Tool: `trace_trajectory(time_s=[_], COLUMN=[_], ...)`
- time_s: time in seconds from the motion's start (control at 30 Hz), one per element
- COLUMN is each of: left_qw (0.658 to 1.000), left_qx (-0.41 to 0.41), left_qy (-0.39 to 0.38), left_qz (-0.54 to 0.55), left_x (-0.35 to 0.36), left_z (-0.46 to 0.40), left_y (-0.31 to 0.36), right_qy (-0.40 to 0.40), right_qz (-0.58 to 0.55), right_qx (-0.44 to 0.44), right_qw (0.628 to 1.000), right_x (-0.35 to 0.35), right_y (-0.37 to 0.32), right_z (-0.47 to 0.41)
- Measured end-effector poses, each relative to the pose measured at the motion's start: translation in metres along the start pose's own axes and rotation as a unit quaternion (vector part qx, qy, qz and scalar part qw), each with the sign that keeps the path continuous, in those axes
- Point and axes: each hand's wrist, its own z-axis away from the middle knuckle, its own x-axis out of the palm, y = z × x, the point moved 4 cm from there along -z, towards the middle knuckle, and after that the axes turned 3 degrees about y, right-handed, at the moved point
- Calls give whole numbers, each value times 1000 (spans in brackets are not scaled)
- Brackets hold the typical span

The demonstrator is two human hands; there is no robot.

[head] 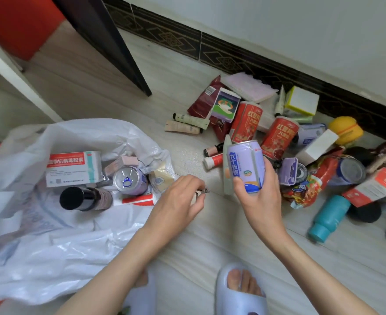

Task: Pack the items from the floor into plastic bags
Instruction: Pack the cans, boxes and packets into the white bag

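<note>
right hand [259,189] grips an upright lavender can [246,164] with blue lettering.

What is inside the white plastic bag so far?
Inside the bag: a medicine box, purple can, dark bottle, red tube. Anything beneath them is hidden.

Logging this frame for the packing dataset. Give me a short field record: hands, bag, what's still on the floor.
right_hand: right hand grips purple drink can, lifted off floor
left_hand: left hand pinches a small item at white plastic bag mouth; item unclear
bag_contents: medicine box, second purple can, dark bottle, red-white tube
floor_pile: two red cans, teal bottle, tubes, boxes, snack packs
</note>
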Motion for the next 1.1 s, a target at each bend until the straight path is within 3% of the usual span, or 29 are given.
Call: trace_trajectory(time_s=[0.17, 0.37, 0.47, 0.57, 0.73, 0.83, 0.97, 1.1], left_qw=[986, 955, 945, 940, 939, 916, 905, 919], left_qx=[-84, -143, -215, -266, -198, -177, -174, -168], left_qy=[140, 233, 193, 104, -27, -76, -86, -61], left_qz=[-16, -117, -155, -186, -279, -351, -379, -352], left_x=[-101, -193, -218, -219, -205, -196, -192, -192], left_z=[1, 25, 35, 44, 54, 69, 86, 94], left_y=[-15, -50, -87, -117, -140, -154, -170, -168], right_qy=[-81, -210, -272, -306, -321, -332, -326, -314], right_qz=[-21, 32, 83, 114, 145, 169, 193, 183], right_qx=[-59, -183, -217, -228, -247, -256, -274, -264], right_qw=[995, 960, 934, 917, 902, 892, 884, 894], right_x=[32, 82, 110, 133, 149, 158, 169, 162], right_y=[-55, -109, -129, -145, -162, -166, -165, -159], right_z=[2, 10, 17, 17, 17, 25, 36, 44])
